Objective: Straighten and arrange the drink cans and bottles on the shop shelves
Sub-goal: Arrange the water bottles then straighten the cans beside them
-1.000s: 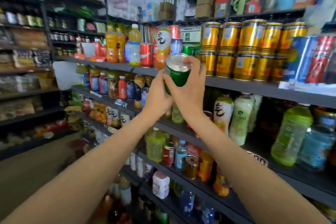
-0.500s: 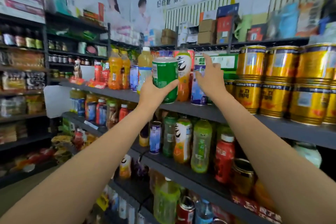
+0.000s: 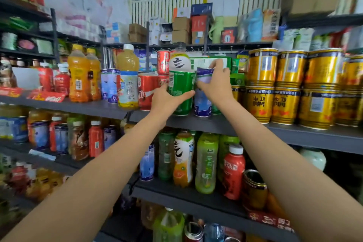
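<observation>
The green aluminium drink can (image 3: 181, 92), held up in the air half a second ago, now stands on the grey metal shelf (image 3: 294, 135), the left hand (image 3: 167, 100) still grasping its lower side. The right hand (image 3: 215, 82), then reaching with an open palm, now clasps the slim blue-and-white can (image 3: 202, 102) just beside it. Red cola cans (image 3: 146, 92) crowd the left, stacked gold tins (image 3: 286, 88) the right.

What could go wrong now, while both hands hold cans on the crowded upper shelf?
1. The green can in the left hand stands near the shelf edge; it may slip off.
2. The right hand grips the blue can with the stacked gold cans close beside it; a bump may topple them.
</observation>
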